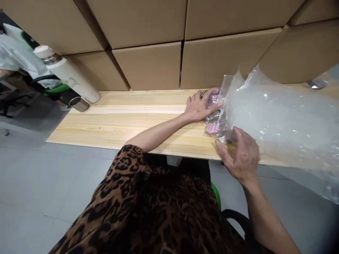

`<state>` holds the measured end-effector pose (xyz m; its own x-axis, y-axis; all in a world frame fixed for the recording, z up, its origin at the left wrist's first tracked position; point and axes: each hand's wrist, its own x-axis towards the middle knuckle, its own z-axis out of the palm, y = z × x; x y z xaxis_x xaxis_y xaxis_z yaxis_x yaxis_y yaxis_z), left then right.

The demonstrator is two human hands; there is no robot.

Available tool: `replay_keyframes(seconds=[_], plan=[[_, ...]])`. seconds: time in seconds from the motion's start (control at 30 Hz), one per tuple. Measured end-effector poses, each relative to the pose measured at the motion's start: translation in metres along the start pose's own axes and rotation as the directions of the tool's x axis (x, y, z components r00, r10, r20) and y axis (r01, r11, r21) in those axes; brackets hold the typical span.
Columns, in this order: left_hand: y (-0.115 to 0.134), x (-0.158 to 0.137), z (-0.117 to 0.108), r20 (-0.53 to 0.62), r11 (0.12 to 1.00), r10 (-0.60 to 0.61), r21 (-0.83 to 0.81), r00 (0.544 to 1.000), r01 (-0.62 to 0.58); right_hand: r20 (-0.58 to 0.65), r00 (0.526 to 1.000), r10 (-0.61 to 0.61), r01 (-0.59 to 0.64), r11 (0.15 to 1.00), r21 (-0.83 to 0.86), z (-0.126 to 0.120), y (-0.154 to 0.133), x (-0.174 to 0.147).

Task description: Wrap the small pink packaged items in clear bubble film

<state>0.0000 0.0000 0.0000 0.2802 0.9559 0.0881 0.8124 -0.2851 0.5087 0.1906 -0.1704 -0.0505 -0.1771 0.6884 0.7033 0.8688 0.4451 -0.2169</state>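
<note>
My left hand (200,107) lies with its fingers spread over a group of small clear-wrapped packets with pink and dark printing. One pink-printed packet (212,128) shows below its fingers. The packets lie at the mouth of a large clear plastic bag (286,116), partly covered by its edge. My right hand (241,153) is at the near side of the bag's mouth. Its thumb and index finger are apart, on either side of the packets' near end. The other right fingers are partly hidden, and I see nothing gripped between them.
Large cardboard boxes (150,67) are stacked along the back of the wooden table (106,128). A white flask (72,79) and a metal cup (79,104) stand at the left end. Another small shiny packet (317,84) lies at the back right. A person (26,53) sits at far left.
</note>
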Motion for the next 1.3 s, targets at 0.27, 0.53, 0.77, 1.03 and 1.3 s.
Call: replay_keyframes(seconds=[0.27,0.53,0.77,1.03,1.3], plan=[[-0.021,-0.007,-0.01,-0.184,0.957,0.06,-0.268,0.981,-0.109,-0.029,0.988,0.154,-0.149,0.98,0.129,0.003,0.005,0.002],[0.014,-0.062,-0.031,-0.196,0.864,0.327,-0.335,0.925,-0.376,-0.18,0.914,0.363,-0.329,0.924,0.195,0.006,0.006,0.0],[0.06,-0.065,-0.03,0.145,0.838,0.205,-0.536,0.968,-0.097,-0.32,0.939,-0.127,0.147,0.988,0.038,0.007,-0.015,0.008],[0.03,-0.095,-0.075,0.015,0.644,0.135,-0.761,0.991,-0.076,-0.208,0.957,-0.202,0.191,0.979,-0.069,0.002,-0.042,0.016],[-0.066,-0.19,-0.152,-0.284,0.625,-0.446,-0.778,0.849,0.068,0.016,0.982,-0.189,0.189,0.982,-0.003,0.0,-0.059,0.027]])
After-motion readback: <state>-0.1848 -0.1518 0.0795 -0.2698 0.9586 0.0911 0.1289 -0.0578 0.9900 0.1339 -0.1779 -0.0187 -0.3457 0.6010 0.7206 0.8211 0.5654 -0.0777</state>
